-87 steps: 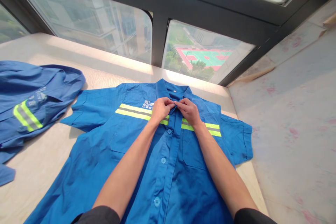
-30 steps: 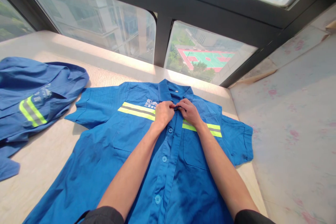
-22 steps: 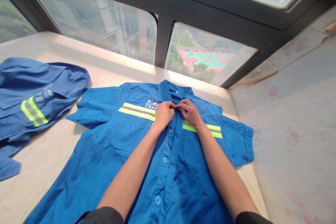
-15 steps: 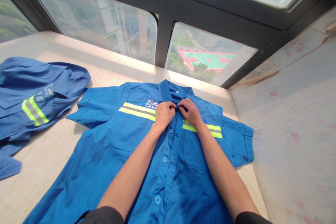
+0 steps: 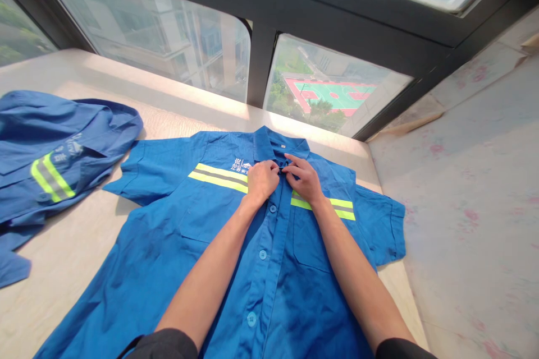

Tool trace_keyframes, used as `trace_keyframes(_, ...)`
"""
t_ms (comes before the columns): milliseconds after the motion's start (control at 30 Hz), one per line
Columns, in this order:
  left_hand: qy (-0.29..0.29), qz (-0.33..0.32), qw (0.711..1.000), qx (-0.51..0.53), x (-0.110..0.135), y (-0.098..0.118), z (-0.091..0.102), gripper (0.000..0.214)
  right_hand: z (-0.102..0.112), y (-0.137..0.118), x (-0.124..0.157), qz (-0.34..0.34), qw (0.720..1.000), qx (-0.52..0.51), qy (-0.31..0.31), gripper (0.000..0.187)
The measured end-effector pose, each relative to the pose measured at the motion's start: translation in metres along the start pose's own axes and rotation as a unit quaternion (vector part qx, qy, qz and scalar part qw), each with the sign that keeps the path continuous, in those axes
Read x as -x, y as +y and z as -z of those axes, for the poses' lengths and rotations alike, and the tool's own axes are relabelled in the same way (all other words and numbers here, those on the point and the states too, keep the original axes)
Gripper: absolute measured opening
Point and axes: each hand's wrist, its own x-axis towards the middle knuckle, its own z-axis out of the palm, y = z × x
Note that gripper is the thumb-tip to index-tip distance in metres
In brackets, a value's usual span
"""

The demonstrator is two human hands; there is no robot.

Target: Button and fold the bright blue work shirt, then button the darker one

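One long, pale ledge (image 5: 67,252) is holding up two blue tops. The blue shirt (image 5: 298,297) is lying flat in the middle, front up, with its collar (image 5: 264,147) by the window (image 5: 261,67). The rumpled top (image 5: 63,129) is lying beside it on the left. Two chest pockets (image 5: 311,241) are sitting flat on the shirt; their insides are not showing, so I cannot tell what they are holding.

The left hand (image 5: 263,180) is pinching the shirt's front just under the collar. The right hand (image 5: 304,180) is meeting it there, one finger sticking out; I cannot tell if its other fingertips are gripping cloth or only touching. Pinching close to the edge and keeping both sides flat would likely be helping; tugging would probably be bunching the cloth. Three round buttons (image 5: 263,254) are showing in a row below.
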Motion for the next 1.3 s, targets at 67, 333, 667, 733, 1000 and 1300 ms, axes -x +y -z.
trace_keyframes(67, -0.003, 0.011, 1.000, -0.009, -0.001, 0.001, 0.000, 0.024, -0.002, -0.003, 0.000, 0.006, 0.999, 0.044, 0.001, 0.021)
trace_keyframes(333, 0.060, -0.024, 0.997, -0.049, 0.002, -0.004, -0.005, 0.024, -0.004, -0.009, 0.000, 0.010, 0.996, 0.077, -0.035, 0.017)
trace_keyframes(667, 0.077, -0.045, 0.993, -0.076, 0.004, -0.009, -0.006, 0.022, -0.001, -0.009, -0.001, -0.013, 0.997, -0.070, -0.007, 0.014)
trace_keyframes(733, 0.083, -0.046, 0.992, -0.083, 0.005, -0.008, -0.006, 0.023, 0.001, -0.010, -0.002, -0.039, 0.995, -0.094, 0.023, 0.017)
trace_keyframes(1000, 0.085, -0.049, 0.991, -0.089, 0.004, -0.010, -0.008, 0.024, 0.004, -0.008, 0.001, -0.104, 0.985, -0.132, -0.023, 0.031)
trace_keyframes(1300, 0.107, -0.073, 0.991, 0.039, -0.001, -0.017, -0.005, 0.030, -0.006, 0.002, 0.002, -0.001, 0.997, -0.034, -0.071, 0.035)
